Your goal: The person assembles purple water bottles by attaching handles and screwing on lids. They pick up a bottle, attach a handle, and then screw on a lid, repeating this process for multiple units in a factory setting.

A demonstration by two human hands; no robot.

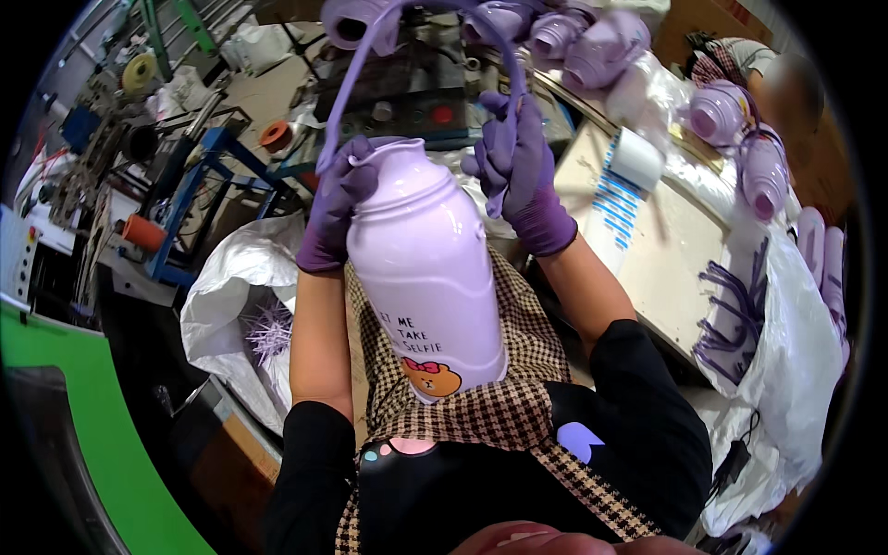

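Observation:
A glossy lilac thermos-shaped bottle shell (pixel 421 268) with a cartoon bear print leans against my checked apron, its open spout upward. My left hand (pixel 340 203), in a purple glove, is closed round the left side of its neck. A purple strap handle (pixel 356 74) arches above the spout, one end by my left hand. My right hand (pixel 520 162), also gloved, has its fingers curled round the strap's other end, apart from the shell's right shoulder. Whether the left end is attached to the shell is hidden by my left fingers.
Several lilac shells (pixel 606 51) lie at the far right. A label roll (pixel 636 157) and a bunch of purple straps (pixel 735 314) lie on the right-hand table. A white sack (pixel 236 268) stands left. Another person (pixel 740 60) is at far right.

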